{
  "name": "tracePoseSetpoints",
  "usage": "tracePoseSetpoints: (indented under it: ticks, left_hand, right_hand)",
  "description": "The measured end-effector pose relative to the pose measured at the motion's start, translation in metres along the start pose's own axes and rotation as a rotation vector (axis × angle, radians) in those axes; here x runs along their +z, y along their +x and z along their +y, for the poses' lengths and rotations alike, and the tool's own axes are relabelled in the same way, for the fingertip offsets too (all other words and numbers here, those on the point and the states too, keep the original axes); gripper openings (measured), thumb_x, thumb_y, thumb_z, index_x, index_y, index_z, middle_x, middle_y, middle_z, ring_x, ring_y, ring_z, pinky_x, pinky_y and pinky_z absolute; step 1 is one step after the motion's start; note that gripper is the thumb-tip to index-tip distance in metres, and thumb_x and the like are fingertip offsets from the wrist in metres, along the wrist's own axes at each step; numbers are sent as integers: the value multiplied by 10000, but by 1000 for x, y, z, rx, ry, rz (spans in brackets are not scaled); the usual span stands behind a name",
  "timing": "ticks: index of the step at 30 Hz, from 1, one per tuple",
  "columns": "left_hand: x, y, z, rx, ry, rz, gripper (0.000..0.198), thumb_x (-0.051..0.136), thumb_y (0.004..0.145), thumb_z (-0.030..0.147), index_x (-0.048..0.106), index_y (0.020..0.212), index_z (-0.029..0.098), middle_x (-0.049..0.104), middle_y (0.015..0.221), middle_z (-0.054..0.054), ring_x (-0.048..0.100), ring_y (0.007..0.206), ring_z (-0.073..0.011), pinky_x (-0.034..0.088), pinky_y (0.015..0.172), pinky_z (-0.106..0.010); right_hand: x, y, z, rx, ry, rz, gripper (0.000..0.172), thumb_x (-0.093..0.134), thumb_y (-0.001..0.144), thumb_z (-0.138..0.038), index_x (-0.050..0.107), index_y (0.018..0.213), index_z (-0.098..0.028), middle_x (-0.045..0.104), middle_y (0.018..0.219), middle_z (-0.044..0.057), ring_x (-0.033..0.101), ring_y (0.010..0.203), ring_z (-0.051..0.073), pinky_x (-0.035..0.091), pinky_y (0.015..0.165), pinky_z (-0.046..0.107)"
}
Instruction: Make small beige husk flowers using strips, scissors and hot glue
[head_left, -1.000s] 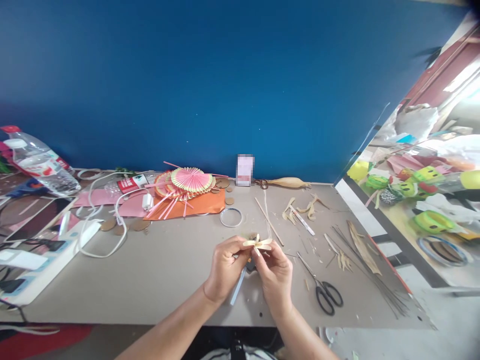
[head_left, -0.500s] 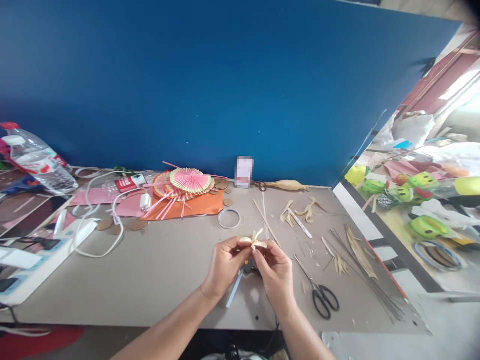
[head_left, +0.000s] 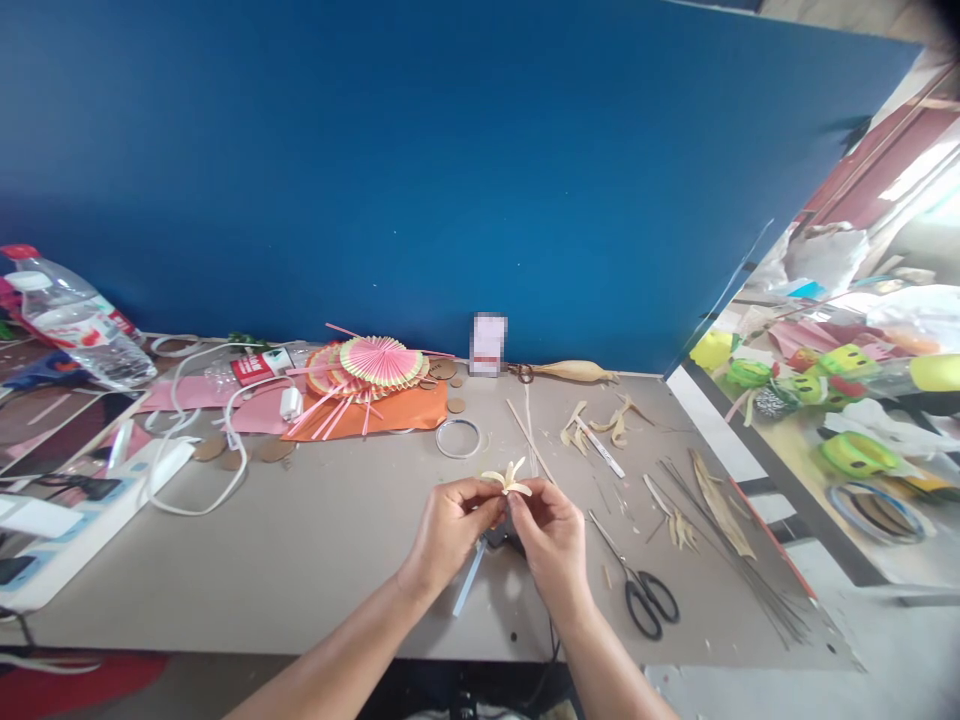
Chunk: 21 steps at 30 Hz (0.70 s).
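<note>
A small cream flower with several narrow petals [head_left: 510, 480], seemingly of dried husk, is held upright between my two hands over the table. My left hand [head_left: 454, 520] pinches its base from the left with thumb and forefinger. From the right, the thumb and fingers of my right hand [head_left: 553, 530] close on the same base. Below the hands lies a dark tool, mostly hidden, that looks like a glue gun [head_left: 496, 538]. A pale bluish stick [head_left: 469, 580] juts from it toward me. Black-handled scissors [head_left: 634, 578] rest right of my right hand, blades pointing away.
Dried husk pieces [head_left: 679, 525], thin wires [head_left: 750, 570] and a white pen-like stick [head_left: 600, 445] lie at right. A clear tape ring [head_left: 458, 438] and pink paper fans [head_left: 382, 365] sit farther back. At left are a power strip [head_left: 97, 540] and bottles [head_left: 90, 320]. A blue panel [head_left: 450, 180] stands behind.
The flower has turned slightly in my fingers, so its petals stand more upright and spread. Both hands have barely moved and keep their pinch.
</note>
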<state>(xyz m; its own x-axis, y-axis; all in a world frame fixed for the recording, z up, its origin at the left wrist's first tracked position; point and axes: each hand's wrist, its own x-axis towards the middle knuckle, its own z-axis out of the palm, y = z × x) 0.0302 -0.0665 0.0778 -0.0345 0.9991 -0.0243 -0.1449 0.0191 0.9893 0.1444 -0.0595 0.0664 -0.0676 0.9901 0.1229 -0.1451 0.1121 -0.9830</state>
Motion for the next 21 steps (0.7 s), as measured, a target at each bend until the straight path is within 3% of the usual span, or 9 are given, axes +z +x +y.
tracePoseSetpoints:
  ticks: [11, 21]
  left_hand:
    - [2, -1, 0, -33, -73, 1, 203, 686, 643, 306, 661, 687, 110, 598, 570, -5, 544, 545, -103, 446, 551, -210]
    - [-5, -3, -3, 29, -65, -6, 168, 698, 624, 288, 668, 620, 123, 596, 578, -10, 556, 557, -122, 476, 568, -238]
  right_hand:
    - [-1, -2, -3, 31, 63, -4, 103, 598, 733, -259, 563, 704, -168, 569, 604, -18, 554, 542, 103, 484, 551, 231]
    - [-5, -5, -10, 20, -30, -70, 115, 596, 731, -270, 567, 686, -168, 525, 537, -31, 434, 438, 69, 393, 436, 191]
